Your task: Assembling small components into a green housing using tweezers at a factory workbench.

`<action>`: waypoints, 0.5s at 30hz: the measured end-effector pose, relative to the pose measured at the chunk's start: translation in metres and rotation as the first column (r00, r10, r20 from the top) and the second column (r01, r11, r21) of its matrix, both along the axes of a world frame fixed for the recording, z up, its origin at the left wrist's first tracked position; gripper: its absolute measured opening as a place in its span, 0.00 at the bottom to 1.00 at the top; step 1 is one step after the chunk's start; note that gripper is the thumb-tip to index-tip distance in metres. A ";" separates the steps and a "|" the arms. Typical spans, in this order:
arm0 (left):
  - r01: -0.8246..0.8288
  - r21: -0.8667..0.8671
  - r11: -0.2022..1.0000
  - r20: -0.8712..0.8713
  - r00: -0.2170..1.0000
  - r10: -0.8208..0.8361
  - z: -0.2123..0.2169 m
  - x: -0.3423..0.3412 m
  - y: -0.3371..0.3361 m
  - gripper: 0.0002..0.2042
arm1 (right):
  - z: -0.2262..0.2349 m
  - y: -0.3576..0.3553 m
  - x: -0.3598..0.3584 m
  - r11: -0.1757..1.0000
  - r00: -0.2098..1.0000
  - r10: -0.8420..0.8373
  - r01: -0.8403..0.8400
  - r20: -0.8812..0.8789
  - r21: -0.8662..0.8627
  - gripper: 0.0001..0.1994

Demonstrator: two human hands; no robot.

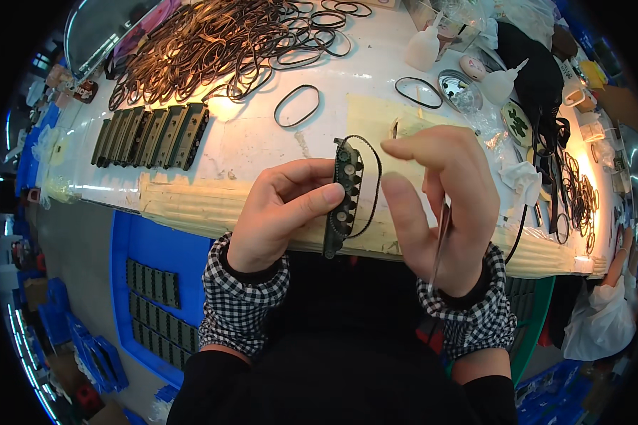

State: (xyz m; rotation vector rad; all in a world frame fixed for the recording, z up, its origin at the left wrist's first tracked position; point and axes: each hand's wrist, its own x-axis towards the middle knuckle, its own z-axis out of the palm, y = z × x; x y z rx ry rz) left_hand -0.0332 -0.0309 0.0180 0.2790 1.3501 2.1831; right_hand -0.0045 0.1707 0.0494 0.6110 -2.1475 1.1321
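My left hand grips a dark green toy-tank side piece with a row of small wheels, held upright above the table's front edge. A thin black toothed track loop hangs around the wheels at its upper and lower parts and bows out loosely to the right. Just right of the loop is my right hand, its thumb and forefinger apart and not touching the loop. A thin metal tool lies against that palm, held by the other fingers; its exact kind is partly hidden.
A large heap of black track loops covers the back left. Several similar green pieces stand in a row at left. One loose loop lies mid-table. A blue tray with green parts sits below left. Clear plastic and white bottles crowd the right.
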 end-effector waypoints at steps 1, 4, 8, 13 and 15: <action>0.039 -0.006 0.999 0.017 0.999 -0.039 0.002 -0.001 -0.003 0.18 | 0.003 -0.001 -0.002 0.999 0.996 0.019 -0.016 0.089 -0.033 0.12; 0.076 -0.046 0.996 -0.036 0.996 -0.078 0.002 -0.001 -0.002 0.18 | 0.009 -0.004 -0.006 0.990 0.960 0.095 -0.062 0.264 -0.129 0.12; 0.072 -0.021 0.997 -0.041 0.996 -0.073 0.006 0.003 0.004 0.18 | 0.007 -0.001 -0.012 0.994 0.942 0.100 -0.080 0.320 -0.076 0.09; 0.024 -0.164 0.986 -0.120 0.992 -0.044 0.001 0.003 0.008 0.18 | 0.007 -0.001 -0.011 0.997 0.952 0.075 -0.070 0.297 -0.025 0.07; -0.006 -0.130 0.991 -0.131 0.991 -0.011 -0.001 0.003 0.009 0.14 | 0.005 -0.001 -0.013 0.997 0.964 0.074 -0.075 0.257 -0.009 0.06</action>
